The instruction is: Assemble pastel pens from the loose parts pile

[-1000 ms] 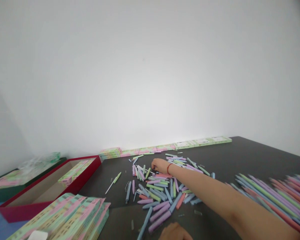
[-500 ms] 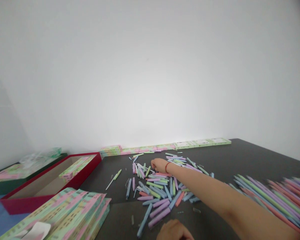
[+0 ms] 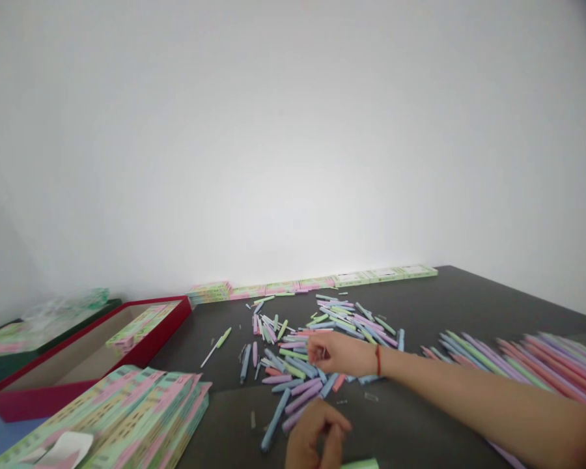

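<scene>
Over the near side of the pen-part pile [image 3: 303, 387], my right hand [image 3: 339, 354] hovers with its fingers curled together. A red string circles its wrist. Whatever its fingertips hold, if anything, is too small to make out. My left hand [image 3: 317, 435] is at the bottom of the view, fingers bent and closed, their contents hidden. Beside it a pale green piece [image 3: 361, 464] shows at the lower edge. The pile has pastel blue, purple, green and coral pen barrels, with thin white refills [image 3: 267, 326] on its left. A green part with a white refill [image 3: 217, 346] lies apart.
Long pastel pens or barrels [image 3: 527, 365] are heaped at right. Printed cartons [image 3: 146, 417] stack at front left, with a red box lid [image 3: 88, 384] and a green tray [image 3: 10, 365] behind. Flat boxes [image 3: 317, 283] line the wall. Small clear pieces [image 3: 371, 396] dot the black table.
My right hand has drawn back from the far part of the pile toward me and slightly right. My left hand has risen further into view. The camera has turned a little.
</scene>
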`<action>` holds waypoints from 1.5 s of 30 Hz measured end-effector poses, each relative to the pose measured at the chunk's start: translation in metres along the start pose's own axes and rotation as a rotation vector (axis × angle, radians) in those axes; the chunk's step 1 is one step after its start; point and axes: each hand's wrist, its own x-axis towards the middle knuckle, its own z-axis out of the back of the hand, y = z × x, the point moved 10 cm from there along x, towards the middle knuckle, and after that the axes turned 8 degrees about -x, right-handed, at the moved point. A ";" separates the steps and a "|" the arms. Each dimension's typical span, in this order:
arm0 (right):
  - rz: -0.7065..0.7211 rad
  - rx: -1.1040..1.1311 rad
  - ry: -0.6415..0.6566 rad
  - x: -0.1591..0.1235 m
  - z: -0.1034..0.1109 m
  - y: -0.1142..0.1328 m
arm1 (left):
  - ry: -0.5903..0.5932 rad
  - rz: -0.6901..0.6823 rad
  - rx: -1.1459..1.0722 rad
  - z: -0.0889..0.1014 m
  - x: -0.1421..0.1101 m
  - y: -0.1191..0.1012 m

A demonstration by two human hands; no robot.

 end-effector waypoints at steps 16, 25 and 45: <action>0.050 -0.050 -0.075 -0.089 -0.012 0.042 | -0.120 0.236 -0.135 0.024 -0.001 0.002; -0.157 -0.086 -0.158 -0.123 -0.014 0.012 | -0.163 0.297 -0.141 0.026 -0.003 0.008; -0.187 -0.311 -0.041 -0.109 -0.022 0.010 | 0.276 -0.099 0.453 -0.019 -0.005 -0.022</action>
